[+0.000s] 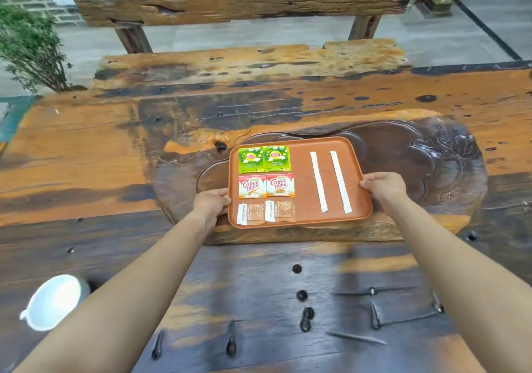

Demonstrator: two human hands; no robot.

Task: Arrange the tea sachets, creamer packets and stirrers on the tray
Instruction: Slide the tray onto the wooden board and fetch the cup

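An orange-brown tray (302, 222) rests on a carved dark wooden slab. Two green tea sachets (264, 158) lie side by side at its far left. Below them sit two red-and-white creamer packets (266, 186), and nearest me two clear sugar-like packets (265, 212). Two white paper-wrapped stirrers (330, 182) lie parallel on the right half. My left hand (212, 203) grips the tray's left edge. My right hand (384, 186) grips the right edge.
The carved slab (449, 165) lies on a rough orange-and-black wooden table (86, 153). A white cup (54, 300) stands at the near left. A wooden bench (244, 61) is beyond the table, and a potted shrub (28, 47) at the far left.
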